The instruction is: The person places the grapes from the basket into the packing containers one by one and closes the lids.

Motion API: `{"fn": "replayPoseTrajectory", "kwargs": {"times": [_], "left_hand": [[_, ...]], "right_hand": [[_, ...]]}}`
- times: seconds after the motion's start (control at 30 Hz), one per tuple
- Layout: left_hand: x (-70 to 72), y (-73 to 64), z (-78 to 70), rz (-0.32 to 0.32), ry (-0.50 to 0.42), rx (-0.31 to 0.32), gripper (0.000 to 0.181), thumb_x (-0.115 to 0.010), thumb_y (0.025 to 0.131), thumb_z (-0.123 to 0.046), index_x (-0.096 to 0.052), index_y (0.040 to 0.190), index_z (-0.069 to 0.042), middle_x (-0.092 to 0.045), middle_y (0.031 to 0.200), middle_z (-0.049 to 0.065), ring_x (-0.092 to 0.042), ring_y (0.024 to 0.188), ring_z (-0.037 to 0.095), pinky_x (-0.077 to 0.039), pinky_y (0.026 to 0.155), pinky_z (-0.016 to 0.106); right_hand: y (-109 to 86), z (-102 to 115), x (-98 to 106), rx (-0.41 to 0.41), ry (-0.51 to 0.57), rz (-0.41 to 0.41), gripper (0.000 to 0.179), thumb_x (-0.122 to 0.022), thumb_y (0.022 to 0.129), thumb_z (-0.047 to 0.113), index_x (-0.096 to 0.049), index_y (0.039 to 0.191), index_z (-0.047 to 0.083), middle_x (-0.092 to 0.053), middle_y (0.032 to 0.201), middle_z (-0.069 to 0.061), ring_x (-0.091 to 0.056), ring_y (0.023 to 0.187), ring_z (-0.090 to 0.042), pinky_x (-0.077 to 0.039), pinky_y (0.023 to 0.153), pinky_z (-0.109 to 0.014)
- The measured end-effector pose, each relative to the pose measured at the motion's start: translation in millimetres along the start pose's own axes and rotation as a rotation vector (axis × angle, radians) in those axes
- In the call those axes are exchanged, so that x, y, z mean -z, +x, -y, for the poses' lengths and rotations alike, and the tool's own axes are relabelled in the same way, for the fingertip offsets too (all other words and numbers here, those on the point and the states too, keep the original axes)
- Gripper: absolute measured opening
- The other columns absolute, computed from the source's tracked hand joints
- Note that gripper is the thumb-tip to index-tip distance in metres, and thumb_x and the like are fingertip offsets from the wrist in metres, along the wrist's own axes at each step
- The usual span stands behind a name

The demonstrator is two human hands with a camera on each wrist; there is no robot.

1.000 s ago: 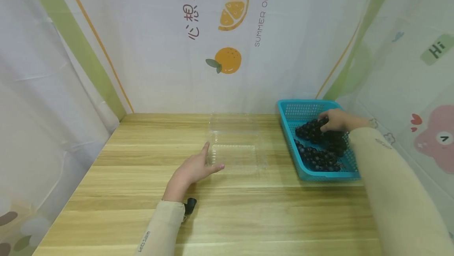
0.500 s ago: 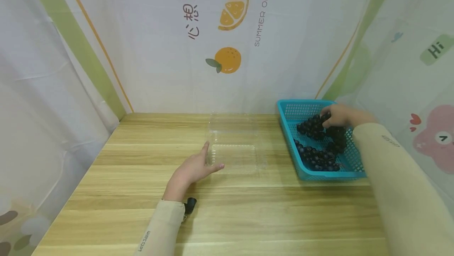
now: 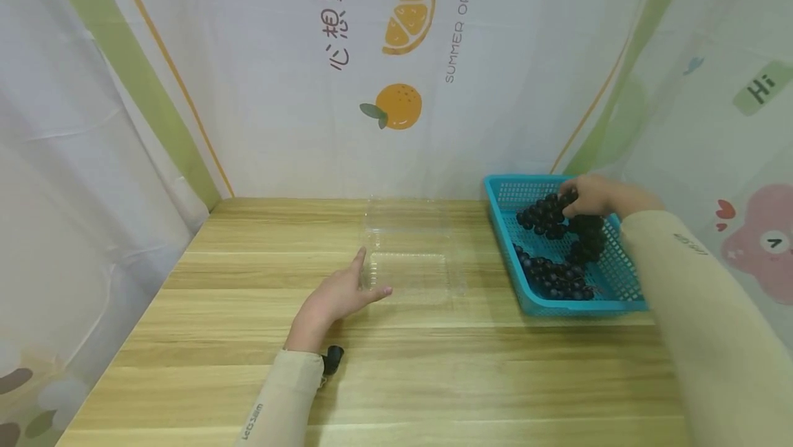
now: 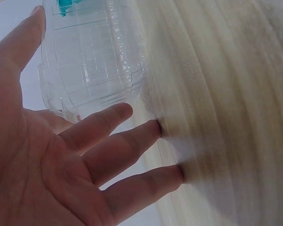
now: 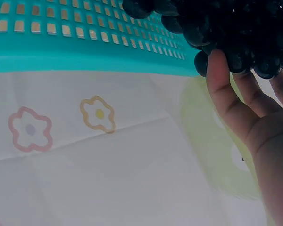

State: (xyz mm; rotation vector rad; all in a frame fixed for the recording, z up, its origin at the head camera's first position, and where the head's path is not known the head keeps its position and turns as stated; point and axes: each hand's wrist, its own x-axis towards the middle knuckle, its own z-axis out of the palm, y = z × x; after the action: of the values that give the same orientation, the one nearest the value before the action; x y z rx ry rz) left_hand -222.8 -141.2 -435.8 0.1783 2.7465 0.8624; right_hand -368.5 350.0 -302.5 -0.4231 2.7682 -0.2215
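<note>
My right hand (image 3: 591, 196) grips a bunch of dark grapes (image 3: 542, 216) at the back of the blue plastic basket (image 3: 539, 308). In the right wrist view, fingers (image 5: 221, 80) curl against the dark grapes (image 5: 198, 30), with the basket wall behind. More grapes (image 3: 554, 278) lie lower in the basket. My left hand (image 3: 337, 293) is spread at the left side of a clear plastic clamshell box (image 3: 409, 275), whose lid (image 3: 407, 215) lies folded back. The left wrist view shows the thumb and straight fingers around the clear box (image 4: 92, 61), some fingertips resting on the table.
The wooden table (image 3: 434, 378) ends at a printed white curtain (image 3: 279, 123) at the back. Another curtain (image 3: 688, 137) hangs close beside the basket on the right. A small black device (image 3: 333, 359) sits at the left wrist.
My right hand has moved slightly right and back, lifting the grape bunch a little apart from the other grapes. The basket has shifted slightly. My left hand has stayed still.
</note>
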Motion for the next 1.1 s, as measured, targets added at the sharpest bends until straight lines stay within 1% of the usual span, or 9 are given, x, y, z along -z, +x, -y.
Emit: {"fn": "replayPoseTrajectory", "kwargs": {"times": [0.17, 0.27, 0.43, 0.7, 0.8, 0.87, 0.9, 0.97, 1.1], "left_hand": [[0.2, -0.5, -0.6, 0.007, 0.003, 0.0, 0.112, -0.065, 0.098, -0.068, -0.001, 0.173, -0.015, -0.058, 0.153, 0.028, -0.065, 0.131, 0.047, -0.052, 0.11, 0.062], [-0.8, 0.3, -1.2, 0.008, 0.004, 0.0, 0.112, -0.065, 0.098, -0.067, 0.0, 0.173, -0.015, -0.058, 0.153, 0.028, -0.065, 0.131, 0.046, -0.053, 0.11, 0.062], [-1.2, 1.2, -0.4, 0.011, 0.001, -0.002, 0.112, -0.065, 0.098, -0.067, -0.001, 0.173, -0.014, -0.057, 0.154, 0.028, -0.064, 0.133, 0.047, -0.052, 0.111, 0.062], [0.5, 0.0, 0.3, 0.01, 0.002, -0.003, 0.112, -0.065, 0.098, -0.067, -0.001, 0.173, -0.014, -0.058, 0.154, 0.027, -0.066, 0.131, 0.046, -0.053, 0.109, 0.062], [0.9, -0.3, -0.1, 0.011, 0.003, -0.002, 0.112, -0.065, 0.098, -0.068, 0.0, 0.173, -0.014, -0.058, 0.153, 0.027, -0.066, 0.13, 0.046, -0.053, 0.108, 0.062], [0.9, -0.2, -0.4, 0.011, 0.003, -0.001, 0.112, -0.065, 0.098, -0.068, 0.0, 0.173, -0.015, -0.059, 0.153, 0.027, -0.067, 0.129, 0.046, -0.053, 0.108, 0.062], [0.8, 0.0, -0.4, 0.011, 0.003, -0.002, 0.112, -0.065, 0.098, -0.068, 0.0, 0.173, -0.015, -0.059, 0.153, 0.027, -0.067, 0.128, 0.046, -0.054, 0.108, 0.062], [0.4, 0.5, -0.2, 0.012, 0.003, -0.002, 0.112, -0.065, 0.098, -0.068, 0.0, 0.173, -0.015, -0.06, 0.152, 0.027, -0.068, 0.127, 0.045, -0.054, 0.107, 0.061], [-0.1, 0.1, -0.3, 0.011, 0.002, -0.004, 0.112, -0.065, 0.098, -0.067, 0.0, 0.173, -0.015, -0.06, 0.152, 0.028, -0.068, 0.128, 0.046, -0.054, 0.108, 0.062]], "right_hand": [[-1.3, 2, 6, 0.006, 0.004, 0.0, 0.053, -0.066, 0.101, 0.016, -0.052, 0.146, -0.009, -0.052, 0.142, -0.043, -0.061, 0.07, -0.026, -0.056, 0.061, -0.045], [-2.7, 3, 9, 0.012, 0.003, -0.008, 0.053, -0.067, 0.101, 0.016, -0.053, 0.146, -0.009, -0.051, 0.143, -0.044, -0.058, 0.066, -0.023, -0.054, 0.059, -0.042], [-5.2, 4, 15, 0.023, 0.003, -0.022, 0.053, -0.068, 0.099, 0.016, -0.055, 0.144, -0.009, -0.055, 0.137, -0.042, -0.041, 0.053, -0.016, -0.046, 0.054, -0.037], [-12.8, 10, 26, 0.049, -0.02, -0.064, 0.051, -0.069, 0.097, 0.015, -0.057, 0.142, -0.007, -0.062, 0.128, -0.035, -0.041, 0.052, -0.016, -0.047, 0.051, -0.037], [-15.3, 14, 32, 0.048, -0.021, -0.057, 0.051, -0.068, 0.098, 0.015, -0.056, 0.143, -0.006, -0.071, 0.106, -0.024, -0.039, 0.049, -0.013, -0.046, 0.051, -0.035], [-16.5, 17, 35, 0.04, -0.024, -0.053, 0.051, -0.068, 0.098, 0.016, -0.056, 0.143, -0.005, -0.069, 0.086, -0.016, -0.038, 0.049, -0.012, -0.046, 0.05, -0.034], [-17.0, 19, 37, 0.039, -0.027, -0.055, 0.051, -0.068, 0.098, 0.016, -0.056, 0.143, -0.005, -0.069, 0.084, -0.014, -0.039, 0.049, -0.013, -0.047, 0.05, -0.035], [-18.3, 22, 41, 0.036, -0.039, -0.059, 0.05, -0.069, 0.098, 0.016, -0.056, 0.143, -0.004, -0.069, 0.089, -0.017, -0.041, 0.05, -0.014, -0.048, 0.05, -0.035], [-21.4, 28, 48, 0.036, -0.035, -0.07, 0.05, -0.069, 0.098, 0.015, -0.056, 0.143, -0.004, -0.061, 0.131, -0.034, -0.052, 0.061, -0.021, -0.053, 0.053, -0.041]]}}
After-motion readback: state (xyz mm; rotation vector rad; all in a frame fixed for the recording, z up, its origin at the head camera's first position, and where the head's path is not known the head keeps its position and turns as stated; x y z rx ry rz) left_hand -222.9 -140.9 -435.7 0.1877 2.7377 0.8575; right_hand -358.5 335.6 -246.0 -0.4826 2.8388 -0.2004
